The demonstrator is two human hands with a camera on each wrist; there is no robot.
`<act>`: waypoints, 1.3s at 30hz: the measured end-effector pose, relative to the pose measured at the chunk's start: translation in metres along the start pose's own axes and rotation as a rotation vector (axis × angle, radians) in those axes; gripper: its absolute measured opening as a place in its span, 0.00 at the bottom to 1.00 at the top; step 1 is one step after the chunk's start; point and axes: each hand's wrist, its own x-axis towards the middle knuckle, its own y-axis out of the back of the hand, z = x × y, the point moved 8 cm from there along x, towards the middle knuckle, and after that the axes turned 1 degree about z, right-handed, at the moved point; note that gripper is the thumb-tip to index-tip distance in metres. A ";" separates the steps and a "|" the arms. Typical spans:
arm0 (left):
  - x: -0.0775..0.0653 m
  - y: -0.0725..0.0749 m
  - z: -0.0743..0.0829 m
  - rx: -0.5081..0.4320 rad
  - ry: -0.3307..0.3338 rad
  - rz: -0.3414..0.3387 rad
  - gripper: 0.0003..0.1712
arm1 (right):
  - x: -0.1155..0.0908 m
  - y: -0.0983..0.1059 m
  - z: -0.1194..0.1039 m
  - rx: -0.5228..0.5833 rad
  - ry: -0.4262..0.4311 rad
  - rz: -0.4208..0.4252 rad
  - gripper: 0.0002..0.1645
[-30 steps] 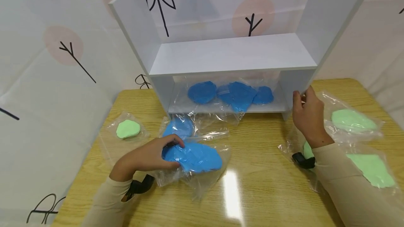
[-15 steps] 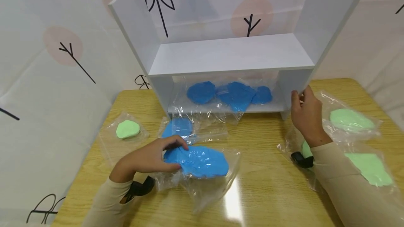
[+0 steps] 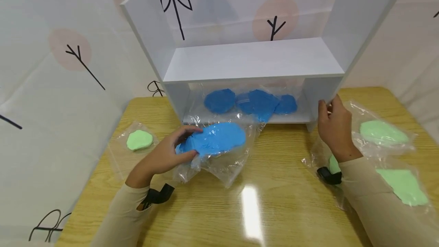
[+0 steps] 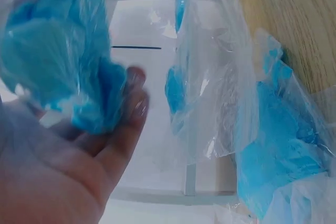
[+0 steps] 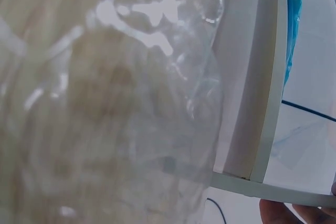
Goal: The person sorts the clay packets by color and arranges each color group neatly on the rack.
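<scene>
My left hand (image 3: 164, 155) holds a clear plastic bag of flattened blue dough (image 3: 219, 138) by its left end, thumb on the near side and fingers on the far side. The bag is raised in front of the white shelf (image 3: 253, 60), its loose plastic hanging down. Another bag of blue dough (image 4: 278, 150) lies at the right of the left wrist view; the held bag mostly covers it in the head view. My right hand (image 3: 334, 129) grips the front edge of the shelf's right side panel. Its fingertips (image 5: 275, 213) show at the right wrist view's bottom edge.
On the lower board sit several bagged blue dough pieces (image 3: 219, 101), with plastic draping over the front edge. A bagged green piece (image 3: 139, 140) lies at the left of the wooden table (image 3: 288, 201). More green bags (image 3: 382, 132) lie on the right, partly under my right forearm.
My left hand has lifted the blue dough bag and carried it forward toward the lower shelf, over the bag on the table. The right hand keeps its grip on the panel.
</scene>
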 end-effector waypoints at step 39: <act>0.085 0.023 -0.012 0.573 0.330 0.538 0.38 | -0.001 0.001 -0.001 0.003 0.017 0.019 0.25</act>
